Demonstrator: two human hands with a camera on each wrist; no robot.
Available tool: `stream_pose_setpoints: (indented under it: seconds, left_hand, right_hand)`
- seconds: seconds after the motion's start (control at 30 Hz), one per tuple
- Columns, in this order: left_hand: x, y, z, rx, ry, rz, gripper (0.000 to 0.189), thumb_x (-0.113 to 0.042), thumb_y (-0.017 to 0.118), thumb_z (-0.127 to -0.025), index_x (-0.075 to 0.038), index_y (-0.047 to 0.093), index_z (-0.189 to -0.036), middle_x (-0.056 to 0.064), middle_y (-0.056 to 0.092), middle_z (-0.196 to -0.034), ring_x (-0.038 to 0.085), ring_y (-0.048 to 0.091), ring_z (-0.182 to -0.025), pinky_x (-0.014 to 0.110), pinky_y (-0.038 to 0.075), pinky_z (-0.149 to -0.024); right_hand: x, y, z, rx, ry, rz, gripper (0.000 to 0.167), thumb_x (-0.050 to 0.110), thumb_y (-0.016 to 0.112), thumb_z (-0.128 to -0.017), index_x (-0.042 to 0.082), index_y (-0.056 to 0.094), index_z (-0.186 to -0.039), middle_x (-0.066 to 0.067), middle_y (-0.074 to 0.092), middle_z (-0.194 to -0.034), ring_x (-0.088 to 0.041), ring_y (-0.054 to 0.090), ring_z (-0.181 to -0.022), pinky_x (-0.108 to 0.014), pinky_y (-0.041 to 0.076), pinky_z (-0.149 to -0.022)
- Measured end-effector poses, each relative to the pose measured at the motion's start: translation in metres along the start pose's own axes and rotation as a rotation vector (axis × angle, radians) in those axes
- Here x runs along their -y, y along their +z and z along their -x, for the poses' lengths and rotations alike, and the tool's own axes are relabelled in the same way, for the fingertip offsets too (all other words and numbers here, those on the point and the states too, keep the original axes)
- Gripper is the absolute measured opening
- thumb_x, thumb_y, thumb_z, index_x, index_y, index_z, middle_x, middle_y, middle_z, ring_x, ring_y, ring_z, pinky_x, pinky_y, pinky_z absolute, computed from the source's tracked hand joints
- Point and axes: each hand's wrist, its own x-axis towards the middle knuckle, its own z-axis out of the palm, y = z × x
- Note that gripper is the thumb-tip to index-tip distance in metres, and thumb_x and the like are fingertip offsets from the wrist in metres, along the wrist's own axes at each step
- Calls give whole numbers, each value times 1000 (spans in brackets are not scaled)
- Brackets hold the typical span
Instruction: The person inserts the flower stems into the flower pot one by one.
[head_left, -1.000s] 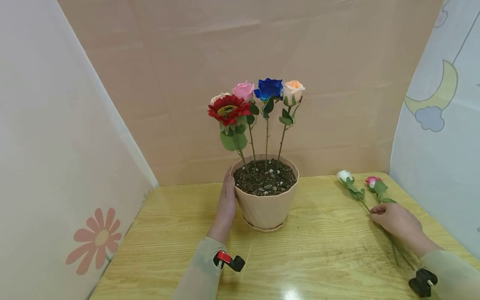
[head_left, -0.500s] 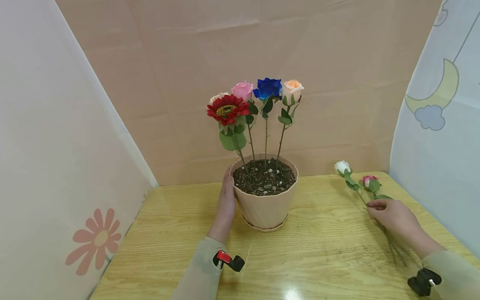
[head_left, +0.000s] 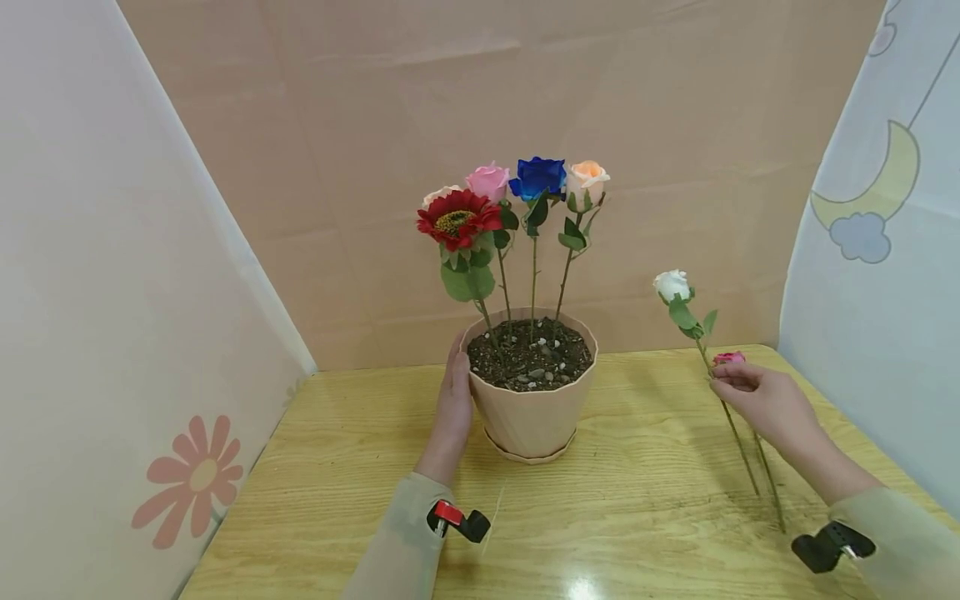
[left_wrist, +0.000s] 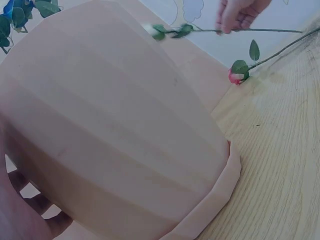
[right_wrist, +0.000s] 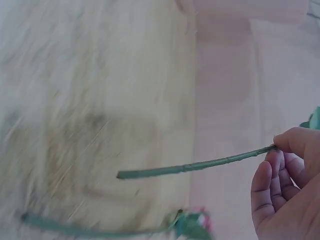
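In the head view my left hand (head_left: 453, 410) lies along the left side of a beige flowerpot (head_left: 534, 418), its fingers extended against the wall. Dark soil (head_left: 536, 367) with pebbles fills the pot. My right hand (head_left: 776, 410) pinches the stem of a white rose (head_left: 672, 287) between thumb and fingertips, bloom up and leaning left. The right wrist view shows the bare lower stem (right_wrist: 195, 167) sticking out of that pinch, raised over the table. Below the hand, a pink-and-white rose (left_wrist: 238, 74) lies on the table, partly hidden in the head view.
Standing in the soil are a red daisy-like flower (head_left: 459, 220), a pink rose (head_left: 488, 181), a blue rose (head_left: 538, 177) and a peach rose (head_left: 587, 183); another pale bloom shows behind the red one. A saucer (head_left: 531, 457) sits under the pot on the wooden table (head_left: 645, 508).
My right hand has lifted the white rose off the table and moved it up and left, its stem now more upright. The left hand and flowerpot have stayed in place.
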Motion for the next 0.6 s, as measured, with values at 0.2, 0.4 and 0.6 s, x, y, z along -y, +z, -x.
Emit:
stream_pose_setpoints:
  seconds: [0.2, 0.4, 0.6]
  left_hand:
    - [-2, 0, 0, -4, 4, -1, 62, -53, 25, -121, -28, 24, -178, 3, 21, -183, 31, 15, -168, 61, 14, -133]
    - [-2, 0, 1, -2, -3, 7, 62, -52, 24, -121, -28, 24, -178, 3, 20, -183, 31, 15, -168, 62, 14, -133]
    - [-2, 0, 2, 1, -9, 6, 60, -51, 25, -122, -29, 24, -178, 3, 21, -183, 30, 14, -168, 62, 14, -133]
  right_hand:
    - [32, 0, -1, -34, -7, -88, 55, 40, 65, -113, -6, 68, -142, -26, 71, -131, 4, 64, -94, -13, 51, -71]
    - [64, -1, -3, -70, -43, -172, 51, 37, 67, -112, -4, 69, -142, -23, 73, -129, 15, 60, -91, -10, 53, -75]
    - [94, -4, -4, -93, -61, -248, 51, 37, 68, -112, -3, 68, -144, -7, 75, -122, 12, 63, -95, -10, 54, -78]
